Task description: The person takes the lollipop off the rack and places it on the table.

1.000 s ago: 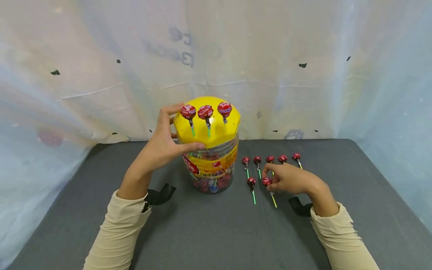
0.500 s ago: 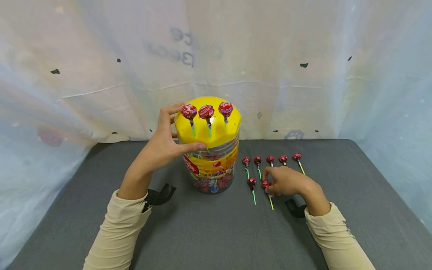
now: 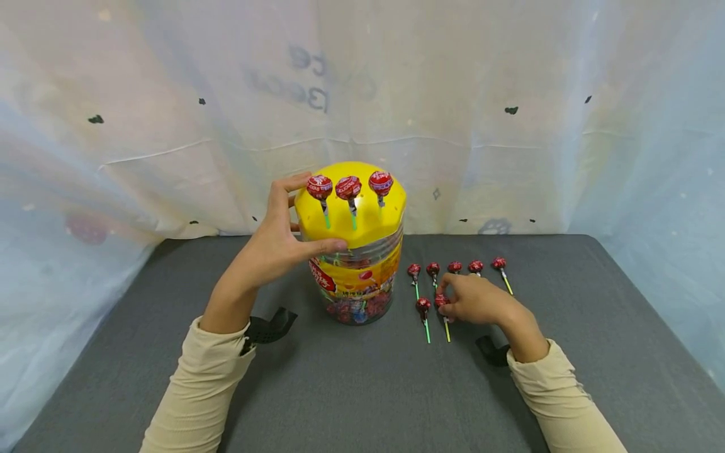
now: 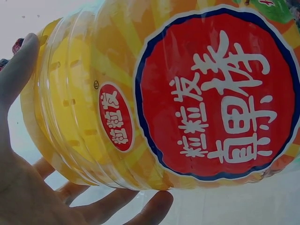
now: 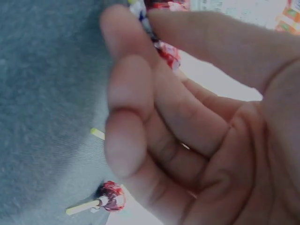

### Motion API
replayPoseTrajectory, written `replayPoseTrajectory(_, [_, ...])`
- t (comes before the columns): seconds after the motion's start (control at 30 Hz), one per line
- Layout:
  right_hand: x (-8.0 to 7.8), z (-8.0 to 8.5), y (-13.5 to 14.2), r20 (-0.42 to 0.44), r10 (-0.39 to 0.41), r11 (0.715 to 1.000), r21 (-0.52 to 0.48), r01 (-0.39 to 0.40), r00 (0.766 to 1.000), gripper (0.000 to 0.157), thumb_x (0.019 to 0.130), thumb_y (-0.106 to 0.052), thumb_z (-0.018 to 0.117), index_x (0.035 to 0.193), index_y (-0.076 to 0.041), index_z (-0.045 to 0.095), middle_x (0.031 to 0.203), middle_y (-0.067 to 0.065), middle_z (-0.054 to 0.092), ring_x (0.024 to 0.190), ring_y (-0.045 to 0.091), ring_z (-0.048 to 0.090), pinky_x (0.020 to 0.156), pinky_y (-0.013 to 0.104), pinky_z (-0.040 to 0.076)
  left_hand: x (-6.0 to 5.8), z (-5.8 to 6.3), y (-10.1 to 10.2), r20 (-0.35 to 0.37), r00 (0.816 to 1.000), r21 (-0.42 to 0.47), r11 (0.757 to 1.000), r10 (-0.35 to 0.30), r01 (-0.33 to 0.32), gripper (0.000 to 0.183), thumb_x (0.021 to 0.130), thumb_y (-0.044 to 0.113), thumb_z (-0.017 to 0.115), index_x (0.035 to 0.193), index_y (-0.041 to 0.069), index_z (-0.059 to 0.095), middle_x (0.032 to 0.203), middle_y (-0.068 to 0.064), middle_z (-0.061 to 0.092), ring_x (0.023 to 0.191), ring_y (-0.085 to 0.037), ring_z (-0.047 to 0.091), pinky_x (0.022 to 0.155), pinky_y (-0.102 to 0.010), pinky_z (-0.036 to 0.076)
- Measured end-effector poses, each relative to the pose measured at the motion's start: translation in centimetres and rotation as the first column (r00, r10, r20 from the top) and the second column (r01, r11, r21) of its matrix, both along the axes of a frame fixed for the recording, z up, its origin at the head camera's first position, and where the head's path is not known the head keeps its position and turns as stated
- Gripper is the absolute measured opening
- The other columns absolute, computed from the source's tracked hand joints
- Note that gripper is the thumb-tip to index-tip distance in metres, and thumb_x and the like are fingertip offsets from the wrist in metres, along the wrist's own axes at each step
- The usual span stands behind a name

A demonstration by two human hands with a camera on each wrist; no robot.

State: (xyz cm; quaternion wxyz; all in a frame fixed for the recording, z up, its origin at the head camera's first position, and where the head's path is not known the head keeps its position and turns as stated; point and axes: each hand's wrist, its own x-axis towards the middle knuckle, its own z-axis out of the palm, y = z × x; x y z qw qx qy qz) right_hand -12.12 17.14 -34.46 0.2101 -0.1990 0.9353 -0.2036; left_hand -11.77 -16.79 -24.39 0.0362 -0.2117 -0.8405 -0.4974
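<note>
My left hand (image 3: 277, 242) grips the upper side of a clear plastic candy jar (image 3: 354, 280), thumb across the front below its yellow lid (image 3: 370, 220). Three red-wrapped lollipops (image 3: 348, 187) stand upright on that lid. In the left wrist view, fingers wrap round the jar beside its red round label (image 4: 187, 131). On the right, my right hand (image 3: 481, 301) pinches a lollipop (image 3: 441, 301) with a yellow stick, low at the table. The right wrist view shows thumb and forefinger at its wrapper neck (image 5: 140, 14). Close to its left lies a green-stick lollipop (image 3: 423, 306).
Behind the right hand lies a row of several lollipops (image 3: 433, 269), partly hidden by that hand; the rightmost lollipop (image 3: 499, 263) has a yellow stick. Grey cloth (image 3: 362, 390) covers the table. A pale curtain (image 3: 430, 113) hangs along the back edge.
My right hand has slid left with the yellow-stick lollipop, bringing it nearer the green-stick one and turning its stick almost parallel to it. The left hand and jar stay in place.
</note>
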Motion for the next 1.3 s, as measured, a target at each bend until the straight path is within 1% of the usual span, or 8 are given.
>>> replayPoseTrajectory(0.3, [-0.1, -0.4, 0.0, 0.002, -0.013, 0.999, 0.038, 0.013, 1.000, 0.023, 0.093, -0.020, 0.069, 0.110, -0.010, 0.060, 0.068, -0.006, 0.067, 0.058, 0.011, 0.052, 0.058, 0.028, 0.041, 0.0, 0.0, 0.0, 0.005, 1.000, 0.008, 1.000, -0.008, 0.008, 0.092, 0.082, 0.027, 0.082, 0.146, 0.022, 0.016, 0.162, 0.005, 0.012, 0.140, -0.026, 0.030, 0.100, -0.051, 0.044])
replayPoseTrajectory(0.4, [-0.1, -0.4, 0.1, -0.001, -0.010, 0.999, 0.047, 0.010, 1.000, 0.031, 0.093, -0.023, 0.070, 0.118, -0.008, 0.058, 0.069, -0.007, 0.068, 0.061, 0.010, 0.053, 0.060, 0.028, 0.043, 0.0, -0.1, 0.0, 0.006, 1.000, 0.009, 1.000, -0.007, 0.007, 0.092, 0.082, 0.026, 0.082, 0.146, 0.022, 0.016, 0.162, 0.005, 0.012, 0.140, -0.026, 0.030, 0.099, -0.050, 0.044])
replayPoseTrajectory(0.53, [0.0, -0.1, 0.3, -0.007, -0.014, 0.998, 0.065, 0.014, 1.000, 0.049, 0.092, -0.028, 0.071, 0.132, -0.006, 0.053, 0.070, -0.009, 0.068, 0.065, 0.008, 0.057, 0.063, 0.029, 0.046, 0.1, 0.0, 0.1, 0.009, 1.000, 0.010, 1.000, -0.006, 0.006, 0.092, 0.083, 0.026, 0.082, 0.146, 0.021, 0.015, 0.162, 0.005, 0.011, 0.139, -0.026, 0.033, 0.100, -0.051, 0.045])
replayPoseTrajectory(0.63, [-0.1, 0.3, 0.5, -0.014, -0.034, 0.996, 0.083, 0.036, 0.999, 0.053, 0.092, -0.030, 0.070, 0.137, -0.008, 0.051, 0.070, -0.010, 0.069, 0.067, 0.007, 0.059, 0.065, 0.030, 0.047, 0.3, 0.0, 0.1, 0.009, 1.000, 0.000, 1.000, -0.002, 0.002, 0.092, 0.083, 0.027, 0.082, 0.146, 0.021, 0.015, 0.163, 0.005, 0.010, 0.138, -0.026, 0.035, 0.101, -0.052, 0.045])
replayPoseTrajectory(0.77, [0.1, 1.1, 0.8, -0.029, -0.040, 0.995, 0.093, 0.042, 0.999, 0.053, 0.093, -0.031, 0.069, 0.138, -0.008, 0.052, 0.071, -0.009, 0.069, 0.068, 0.008, 0.059, 0.065, 0.031, 0.047, 0.5, 0.2, -0.2, 0.007, 1.000, -0.038, 0.999, 0.009, -0.009, 0.094, 0.082, 0.029, 0.083, 0.147, 0.021, 0.016, 0.163, 0.004, 0.012, 0.142, -0.028, 0.029, 0.102, -0.054, 0.044])
replayPoseTrajectory(0.9, [0.6, 2.2, 1.2, -0.054, -0.041, 0.995, 0.091, 0.045, 0.998, 0.052, 0.094, -0.031, 0.067, 0.137, -0.007, 0.053, 0.074, -0.007, 0.069, 0.066, 0.009, 0.057, 0.062, 0.030, 0.046, 0.7, 0.6, -0.8, 0.027, 1.000, -0.066, 0.998, 0.014, -0.012, 0.092, 0.082, 0.027, 0.083, 0.149, 0.022, 0.018, 0.161, 0.003, 0.015, 0.145, -0.031, 0.026, 0.105, -0.056, 0.041])
replayPoseTrajectory(1.13, [1.5, 3.9, 1.6, -0.097, -0.074, 0.993, 0.087, 0.082, 0.993, 0.049, 0.095, -0.035, 0.066, 0.137, -0.011, 0.055, 0.088, -0.006, 0.073, 0.071, 0.007, 0.060, 0.062, 0.030, 0.046, 0.9, 1.2, -1.0, 0.041, 0.999, -0.077, 0.997, 0.011, -0.008, 0.088, 0.083, 0.024, 0.082, 0.149, 0.022, 0.024, 0.158, -0.003, 0.016, 0.144, -0.032, 0.028, 0.107, -0.056, 0.039])
replayPoseTrajectory(1.3, [2.0, 5.0, 1.5, -0.179, -0.096, 0.991, 0.071, 0.110, 0.979, 0.043, 0.095, -0.037, 0.065, 0.132, -0.016, 0.058, 0.093, -0.003, 0.073, 0.068, 0.007, 0.060, 0.059, 0.029, 0.045, 1.2, 1.2, -0.7, 0.024, 0.999, -0.070, 0.997, 0.029, -0.028, 0.086, 0.082, 0.024, 0.083, 0.147, 0.022, 0.027, 0.155, -0.004, 0.018, 0.139, -0.031, 0.031, 0.105, -0.053, 0.041])
